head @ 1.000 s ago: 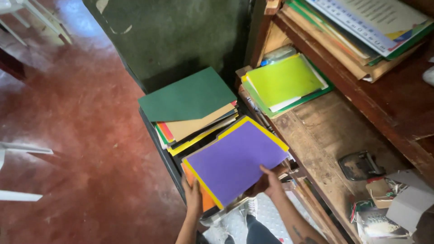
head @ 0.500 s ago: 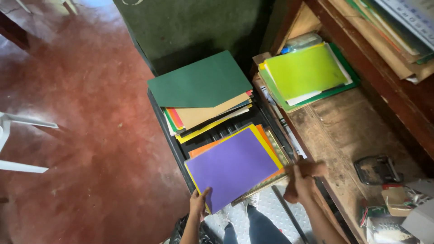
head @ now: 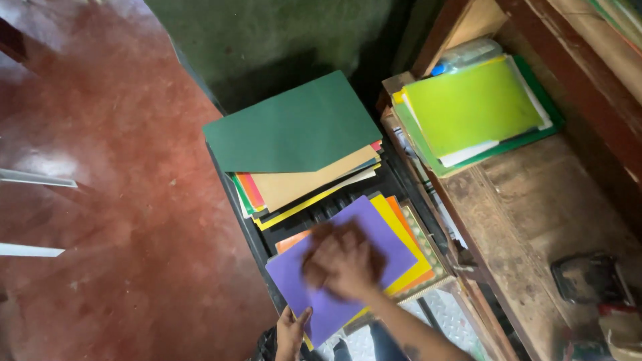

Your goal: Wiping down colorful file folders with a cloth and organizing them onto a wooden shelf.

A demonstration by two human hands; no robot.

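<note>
Head view: a red floor (head: 100, 167) is seen filling the left side, glossy and bare where it shows. On the right a wooden worktop (head: 535, 207) is seen, worn and scratched, with a dark small object (head: 588, 277) near its right edge, too blurred to be told. At the worktop's far end a stack topped by a lime sheet (head: 471, 107) is laid over green and white sheets. Between floor and worktop a black tray (head: 334, 204) is set, and two piles are carried on it. The far pile is topped by a green sheet (head: 294, 127), with tan, yellow, red and white edges fanned out beneath it. The near pile is topped by a purple sheet (head: 374, 234), tilted, with yellow and orange sheets showing at its right edge. The right hand (head: 344, 264) is laid flat on the middle of the purple sheet, fingers spread apart, pressed down on the paper, blurred by motion; nothing is clamped in it. The left hand (head: 291, 331) is seen at the sheet's near left corner, thumb over the edge and the corner pinched.
</note>
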